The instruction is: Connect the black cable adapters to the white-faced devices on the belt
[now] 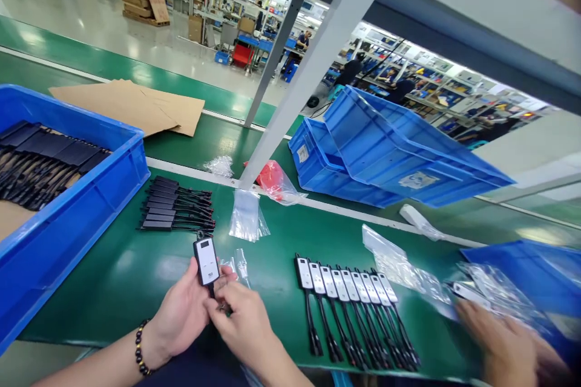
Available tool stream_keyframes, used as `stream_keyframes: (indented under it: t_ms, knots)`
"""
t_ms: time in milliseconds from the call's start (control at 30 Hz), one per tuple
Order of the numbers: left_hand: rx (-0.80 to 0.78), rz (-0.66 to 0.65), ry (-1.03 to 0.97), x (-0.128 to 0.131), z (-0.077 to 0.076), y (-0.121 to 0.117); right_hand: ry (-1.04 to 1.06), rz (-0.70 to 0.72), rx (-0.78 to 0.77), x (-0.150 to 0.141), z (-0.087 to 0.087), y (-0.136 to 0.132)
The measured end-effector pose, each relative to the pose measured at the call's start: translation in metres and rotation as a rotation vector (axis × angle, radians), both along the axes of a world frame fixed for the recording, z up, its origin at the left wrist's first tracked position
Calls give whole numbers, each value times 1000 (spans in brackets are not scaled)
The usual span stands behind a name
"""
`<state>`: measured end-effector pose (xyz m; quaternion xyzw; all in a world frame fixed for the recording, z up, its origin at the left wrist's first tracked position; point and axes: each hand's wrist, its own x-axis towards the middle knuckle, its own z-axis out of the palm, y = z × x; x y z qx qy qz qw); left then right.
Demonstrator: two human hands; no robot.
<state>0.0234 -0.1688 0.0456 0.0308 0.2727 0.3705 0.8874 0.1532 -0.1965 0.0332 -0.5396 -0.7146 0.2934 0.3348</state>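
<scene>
My left hand [181, 314], with a beaded bracelet at its wrist, holds a small black controller box [207, 261] with a silver face and a dark window, tilted upright. The fingers of my right hand [242, 311] are closed around the cable [211, 291] just below the box; the cable's lower end is hidden. Beyond my hands lies a stack of several black controllers [161, 205], their cables pointing right. A row of several silver-faced controllers [347, 285] lies to the right, cables toward me. Small clear bags [241, 266] are just behind my right hand.
At left stands a blue crate [91, 193] of black units. Cardboard sheets [136, 106], clear bags [246, 214] and a red bag [273, 181] lie farther back. Blue crates [385, 145] stand behind a slanted post [313, 66]. A co-worker's hands [503, 338] handle a bagged controller at right.
</scene>
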Motion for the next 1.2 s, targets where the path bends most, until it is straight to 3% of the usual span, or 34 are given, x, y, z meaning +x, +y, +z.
stream_keyframes:
  t_ms: [133,233,300,400,567,867,1033,1200]
  knots:
    - [46,-213,-11,8,1,-2,-92,-110,-37,18,-1,-12]
    - [109,-250,76,4,-3,4,-228,-242,-112,56,-6,-21]
    - [102,-163,217,-6,-9,13,-345,-342,-193,84,-17,-23]
    - [58,76,410,-26,-23,31,-593,-463,-355,120,-42,-21]
    - [16,392,377,-49,-38,54,-826,-503,-516,149,-66,-19]
    - [-58,519,135,-47,-41,67,-745,-523,-546,147,-42,-26]
    - [-14,416,194,-56,-41,56,-639,-502,-464,131,-27,-24]
    - [168,281,382,-55,-25,31,-420,-433,-325,103,-9,-15]
